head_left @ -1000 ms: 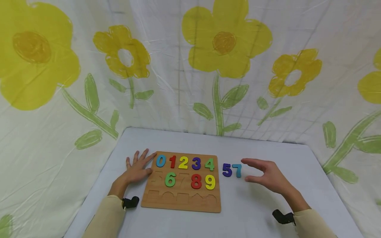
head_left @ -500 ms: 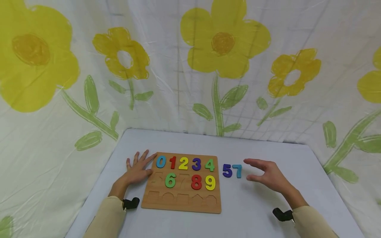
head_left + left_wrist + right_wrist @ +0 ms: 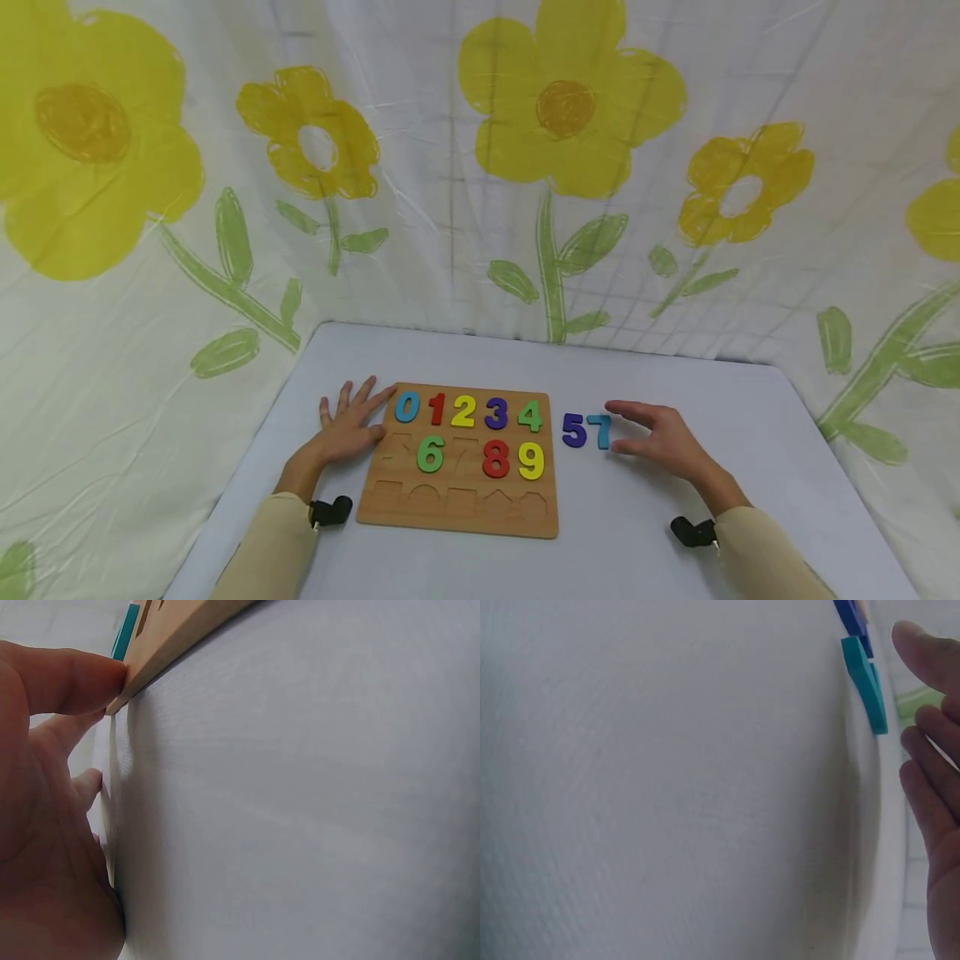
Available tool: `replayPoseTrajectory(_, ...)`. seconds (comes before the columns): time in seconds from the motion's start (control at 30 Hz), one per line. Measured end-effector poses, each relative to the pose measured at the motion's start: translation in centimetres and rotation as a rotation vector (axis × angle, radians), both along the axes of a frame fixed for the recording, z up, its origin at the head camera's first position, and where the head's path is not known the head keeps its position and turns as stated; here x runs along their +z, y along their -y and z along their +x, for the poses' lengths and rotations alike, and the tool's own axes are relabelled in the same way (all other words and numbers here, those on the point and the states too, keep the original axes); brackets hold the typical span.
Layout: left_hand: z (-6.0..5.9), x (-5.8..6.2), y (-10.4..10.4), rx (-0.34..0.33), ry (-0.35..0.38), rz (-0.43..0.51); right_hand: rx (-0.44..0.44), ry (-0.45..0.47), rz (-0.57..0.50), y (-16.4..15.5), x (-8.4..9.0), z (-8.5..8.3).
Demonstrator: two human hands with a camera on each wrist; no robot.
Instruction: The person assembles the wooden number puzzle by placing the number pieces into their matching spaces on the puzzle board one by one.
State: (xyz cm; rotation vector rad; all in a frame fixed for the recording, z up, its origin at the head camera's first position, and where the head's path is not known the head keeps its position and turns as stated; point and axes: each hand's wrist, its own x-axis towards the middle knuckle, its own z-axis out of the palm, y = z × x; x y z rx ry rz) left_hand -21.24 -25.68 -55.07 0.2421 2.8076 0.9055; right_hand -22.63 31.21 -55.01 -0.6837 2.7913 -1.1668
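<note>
My left hand (image 3: pixel 341 435) lies at the left edge of a wooden number puzzle board (image 3: pixel 442 522), fingers spread, with thumb and index fingertip right at that edge. The left wrist view shows the thumb against the board's side (image 3: pixel 172 645). My right hand (image 3: pixel 666 437) hovers beside a light blue number 7 (image 3: pixel 603 435), thumb and fingers apart around its right side, holding nothing. In the right wrist view, the 7 (image 3: pixel 866 686) lies flat, a gap separating it from the hand (image 3: pixel 939 757). A purple number 5 (image 3: pixel 573 431) lies between the 7 and the board.
On the board, 0, 1, 2, 3 and 4 fill the top row; a green 6 (image 3: pixel 430 454), red 8 (image 3: pixel 496 459) and yellow 9 (image 3: pixel 531 461) sit below. Recesses for 5, 7 and several shapes are bare. A flowered curtain (image 3: pixel 420 283) hangs behind the white table (image 3: pixel 622 542).
My right hand has drawn slightly back, then moved left, closer to the 7. The left hand, the board and the numbers have stayed put.
</note>
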Motion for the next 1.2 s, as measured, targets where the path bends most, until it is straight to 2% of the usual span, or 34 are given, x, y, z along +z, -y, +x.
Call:
replayPoseTrajectory(0.2,-0.1,0.1,0.0,0.0,0.016,-0.011,-0.011,0.032,0.011,0.3,-0.9,-0.2)
replayPoseTrajectory(0.37,-0.1,0.2,-0.1,0.0,0.019,-0.017,-0.042,0.028,0.045,0.6,-1.0,0.0)
replayPoseTrajectory(0.87,-0.2,-0.5,0.5,0.006,-0.018,0.033,-0.071,-0.074,0.075,1.5,-1.3,0.2)
replayPoseTrajectory(1.03,-0.1,-0.1,0.2,-0.002,0.007,0.013,-0.097,-0.081,0.061,1.3,-0.7,0.7)
replayPoseTrajectory(1.2,-0.1,0.0,0.0,0.0,0.016,-0.008,-0.127,-0.12,0.06,1.7,0.9,1.6)
